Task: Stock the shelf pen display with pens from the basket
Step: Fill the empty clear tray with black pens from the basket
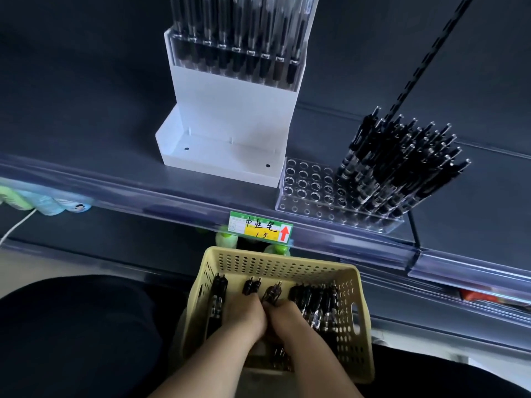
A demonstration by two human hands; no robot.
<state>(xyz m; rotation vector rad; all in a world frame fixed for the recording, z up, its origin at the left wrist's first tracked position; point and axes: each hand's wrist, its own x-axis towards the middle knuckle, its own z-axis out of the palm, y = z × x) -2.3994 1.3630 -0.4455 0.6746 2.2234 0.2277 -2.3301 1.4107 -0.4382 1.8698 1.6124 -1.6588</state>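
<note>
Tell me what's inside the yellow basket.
Only black pens: a pile on the right, others by the left wall of the basket. The left hand and right hand grip some, covering whatever lies beneath them.

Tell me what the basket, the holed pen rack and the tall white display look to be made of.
Basket: moulded plastic, pale yellow and matte, with regular rows of holes and a cut-out handle. Holed pen rack: probably clear acrylic; glossy, and the shelf shows through it. Tall white display: frosted translucent plastic, clearer at the top where pens show through.
</note>
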